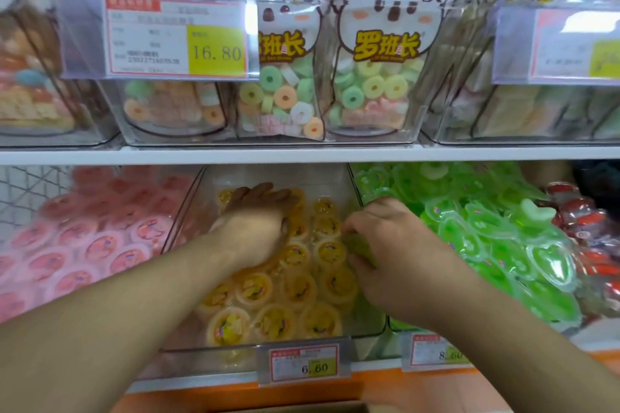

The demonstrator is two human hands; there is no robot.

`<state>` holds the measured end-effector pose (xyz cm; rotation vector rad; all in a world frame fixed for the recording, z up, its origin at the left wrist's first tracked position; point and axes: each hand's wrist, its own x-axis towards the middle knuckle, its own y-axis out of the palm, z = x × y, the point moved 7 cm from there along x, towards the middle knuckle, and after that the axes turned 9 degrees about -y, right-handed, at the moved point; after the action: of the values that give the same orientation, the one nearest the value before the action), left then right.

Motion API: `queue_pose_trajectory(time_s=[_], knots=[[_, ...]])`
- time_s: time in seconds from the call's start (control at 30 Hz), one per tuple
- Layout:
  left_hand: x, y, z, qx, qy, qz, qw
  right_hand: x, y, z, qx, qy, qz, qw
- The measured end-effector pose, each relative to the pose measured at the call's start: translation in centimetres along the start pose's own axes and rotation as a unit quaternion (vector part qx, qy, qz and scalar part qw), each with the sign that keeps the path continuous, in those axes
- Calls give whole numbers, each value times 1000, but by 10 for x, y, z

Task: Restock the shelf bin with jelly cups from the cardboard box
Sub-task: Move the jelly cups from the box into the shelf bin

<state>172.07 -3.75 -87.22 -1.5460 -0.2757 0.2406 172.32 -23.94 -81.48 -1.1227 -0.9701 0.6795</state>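
A clear shelf bin point(189, 208) on the lower shelf holds several yellow jelly cups point(298, 288) lying lid-up. My left hand point(255, 228) reaches into the back of it, its fingers straight and resting flat on the cups. At the bin's right wall, my right hand point(396, 255) has curled fingers that pinch a green jelly cup point(360, 246). A strip of the cardboard box point(302, 408) shows at the bottom edge; its inside is hidden.
Pink jelly cups point(100, 238) fill the bin to the left, green ones point(486, 238) the bin to the right, with red ones point(590, 228) beyond. A white shelf edge point(302, 155) runs just above, carrying candy bags in clear bins. A price tag point(303, 365) hangs in front.
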Motion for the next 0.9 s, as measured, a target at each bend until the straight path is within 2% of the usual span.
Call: queue_pose_trajectory(time_s=[0.33, 0.5, 0.73, 0.9], knots=[[-8, 2, 2, -32, 0, -8, 999, 1, -1, 3, -14, 4, 7, 1000], [-32, -19, -2, -139, 15, -48, 989, -1, -6, 15, 6, 5, 10, 1000], [-154, -57, -19, -271, 35, -134, 953, -34, -17, 61, 102, -14, -12, 995], [-254, -25, -10, -362, 13, -120, 924, -86, 8, 104, 206, -21, -6, 978]])
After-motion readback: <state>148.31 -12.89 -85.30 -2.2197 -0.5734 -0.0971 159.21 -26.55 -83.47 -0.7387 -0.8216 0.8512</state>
